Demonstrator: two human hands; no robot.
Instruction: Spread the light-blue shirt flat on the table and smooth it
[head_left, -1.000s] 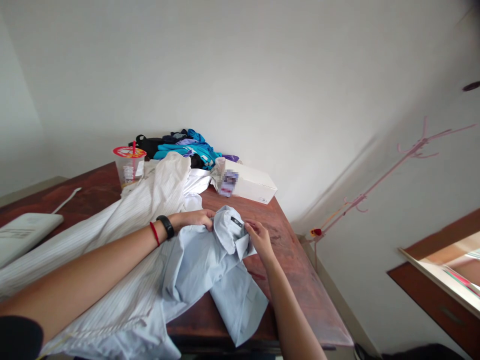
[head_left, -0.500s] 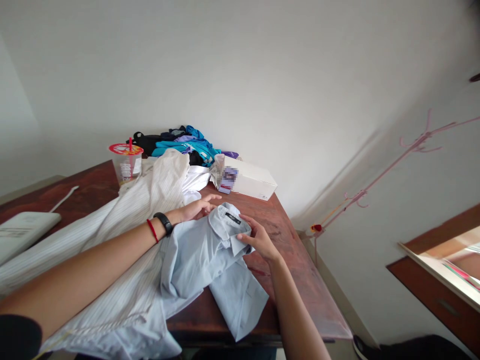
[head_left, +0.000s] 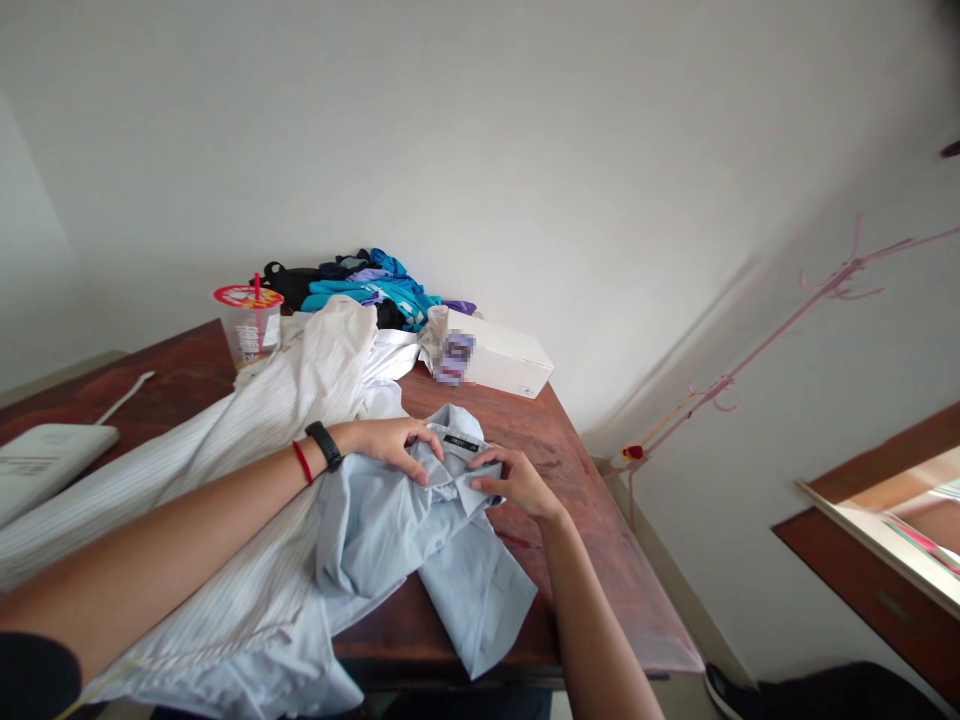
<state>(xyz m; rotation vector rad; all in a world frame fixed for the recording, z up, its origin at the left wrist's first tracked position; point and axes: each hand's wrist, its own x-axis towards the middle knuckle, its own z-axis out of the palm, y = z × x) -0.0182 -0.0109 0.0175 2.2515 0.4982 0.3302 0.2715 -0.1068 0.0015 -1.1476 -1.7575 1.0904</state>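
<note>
A light blue-grey collared shirt (head_left: 386,525) lies in front of me, its collar up and a dark neck label (head_left: 460,442) showing inside. My left hand (head_left: 390,443) is closed on the left side of the collar, thumb below and fingers over the edge. On the right side, my right hand (head_left: 523,484) pinches the other collar point between thumb and fingers. One short sleeve hangs toward the table's front edge. Under my left forearm spreads a cream striped garment (head_left: 247,450), partly beneath the shirt.
A plastic cup (head_left: 251,325) with a red straw stands at the back left, near a white device (head_left: 56,460). Behind are piled clothes (head_left: 375,290) and a white box (head_left: 506,355). The brown table (head_left: 592,560) ends at the right; a pink coat stand (head_left: 780,345) stands beyond.
My left hand has come right and down from beyond the collar onto its left side, closing there. My right hand stays on the right collar point; the collar has spread slightly.
</note>
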